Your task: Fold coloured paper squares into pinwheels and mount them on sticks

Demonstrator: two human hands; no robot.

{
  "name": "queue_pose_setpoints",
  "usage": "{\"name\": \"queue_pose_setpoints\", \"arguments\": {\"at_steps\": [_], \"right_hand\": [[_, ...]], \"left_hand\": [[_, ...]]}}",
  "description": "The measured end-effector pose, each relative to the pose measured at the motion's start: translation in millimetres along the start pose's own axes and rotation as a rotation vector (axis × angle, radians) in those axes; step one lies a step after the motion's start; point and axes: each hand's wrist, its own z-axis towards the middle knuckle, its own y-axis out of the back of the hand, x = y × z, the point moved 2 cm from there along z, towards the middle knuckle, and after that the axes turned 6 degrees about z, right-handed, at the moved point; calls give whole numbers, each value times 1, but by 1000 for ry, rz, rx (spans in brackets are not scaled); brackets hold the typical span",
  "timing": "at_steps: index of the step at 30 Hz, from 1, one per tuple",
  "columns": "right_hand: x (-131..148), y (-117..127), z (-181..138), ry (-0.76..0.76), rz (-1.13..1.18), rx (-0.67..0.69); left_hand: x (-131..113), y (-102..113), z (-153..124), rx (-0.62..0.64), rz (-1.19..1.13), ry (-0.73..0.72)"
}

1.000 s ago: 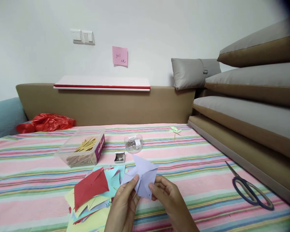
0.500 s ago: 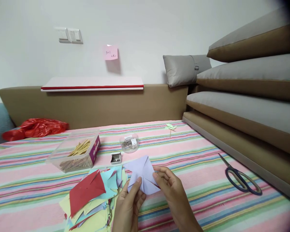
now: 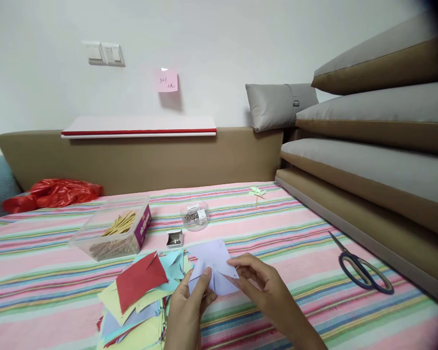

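A lavender paper square (image 3: 213, 253) with slits cut in from its corners is held up in front of me. My left hand (image 3: 193, 296) pinches it from below, thumb pressed on top near the middle. At its right corner, the thumb and forefinger of my right hand (image 3: 257, 279) close on the paper's edge. Left of my hands lies a pile of cut paper sheets (image 3: 146, 323) in yellow, blue and other colours, topped by a red sheet (image 3: 141, 281). A small open box of metal pieces (image 3: 174, 239) stands just beyond the lavender paper.
Behind the pile is a clear plastic box (image 3: 113, 233) of wooden sticks. A round clear container (image 3: 195, 217) holds small metal pieces. Scissors (image 3: 365, 272) lie on the right, before stacked cushions (image 3: 372, 160). A small green pinwheel (image 3: 256, 192) lies farther back, a red plastic bag (image 3: 58, 193) far left.
My right hand has shifted its fingers on the right corner of the lavender paper, which has turned slightly. The red sheet on the pile has moved up and to the right.
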Motion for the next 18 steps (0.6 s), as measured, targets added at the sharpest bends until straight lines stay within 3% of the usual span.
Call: {"name": "queue_pose_setpoints", "arguments": {"at_steps": [9, 13, 18], "right_hand": [[15, 12, -4, 31, -299, 111], [14, 3, -5, 38, -351, 37], [9, -10, -1, 94, -418, -76]], "left_hand": [[-18, 1, -3, 77, 353, -101], [-22, 0, -4, 159, 450, -181], [-23, -2, -6, 162, 474, -236]]}}
